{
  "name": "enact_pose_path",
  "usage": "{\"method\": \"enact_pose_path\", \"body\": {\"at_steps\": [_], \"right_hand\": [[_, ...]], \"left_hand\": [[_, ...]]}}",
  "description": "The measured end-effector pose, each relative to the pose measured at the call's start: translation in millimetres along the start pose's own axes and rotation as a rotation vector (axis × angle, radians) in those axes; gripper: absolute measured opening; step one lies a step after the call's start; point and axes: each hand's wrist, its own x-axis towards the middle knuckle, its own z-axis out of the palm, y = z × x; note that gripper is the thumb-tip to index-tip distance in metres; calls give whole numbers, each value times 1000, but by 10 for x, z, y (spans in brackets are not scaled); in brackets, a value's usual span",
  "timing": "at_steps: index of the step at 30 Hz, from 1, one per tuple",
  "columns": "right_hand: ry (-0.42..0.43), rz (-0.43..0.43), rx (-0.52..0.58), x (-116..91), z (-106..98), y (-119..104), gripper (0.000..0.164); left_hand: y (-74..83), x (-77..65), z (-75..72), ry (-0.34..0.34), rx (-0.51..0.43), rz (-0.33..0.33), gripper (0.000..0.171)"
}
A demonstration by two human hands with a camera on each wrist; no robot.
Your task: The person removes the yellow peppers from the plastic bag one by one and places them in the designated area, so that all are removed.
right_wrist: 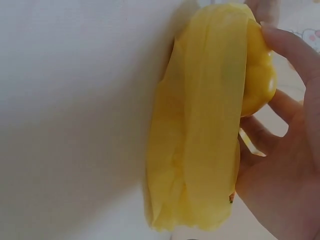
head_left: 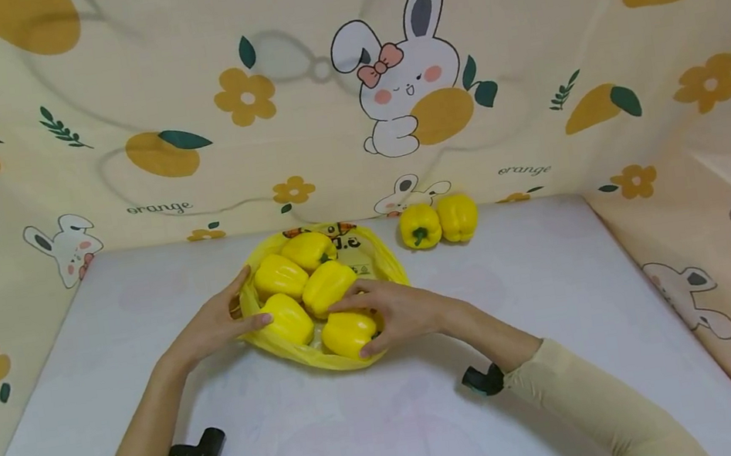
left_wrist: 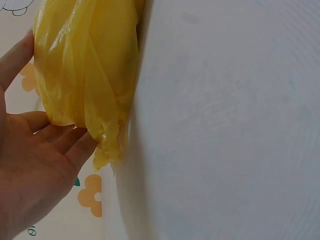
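Observation:
A yellow plastic bag (head_left: pixel 387 256) lies with its mouth spread wide on the table, and several yellow bell peppers (head_left: pixel 279 275) sit inside. My left hand (head_left: pixel 214 325) holds the bag's left side, thumb over the rim by a pepper (head_left: pixel 287 319) and fingers against the outside. In the left wrist view, those fingers rest against the bag's crumpled plastic (left_wrist: pixel 85 70). At the front right of the bag, my right hand (head_left: pixel 405 308) grips a bell pepper (head_left: pixel 347 333), thumb on its near side and fingers across the far side. The bag wall partly covers this pepper (right_wrist: pixel 261 75) in the right wrist view.
Two more yellow bell peppers (head_left: pixel 438 222) stand side by side at the back of the table, right of the bag. A white cloth (head_left: pixel 338 434) covers the table. Printed fabric (head_left: pixel 317 133) with rabbits and oranges rises behind and along both sides.

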Motion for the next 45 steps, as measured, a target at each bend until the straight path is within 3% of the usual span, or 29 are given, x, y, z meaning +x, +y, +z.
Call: {"method": "enact_pose_path", "body": {"at_steps": [7, 18, 36, 45], "right_hand": [[-10, 26, -22, -22, -10, -33, 72], [-7, 5, 101, -51, -42, 39, 71], [276, 46, 342, -245, -401, 81, 73], [378, 133, 341, -344, -529, 211, 78]], "left_hand": [[-7, -1, 6, -3, -9, 15, 104], [-6, 15, 3, -10, -6, 9, 105], [22, 26, -11, -8, 41, -6, 108], [33, 6, -10, -15, 29, -11, 108]]}}
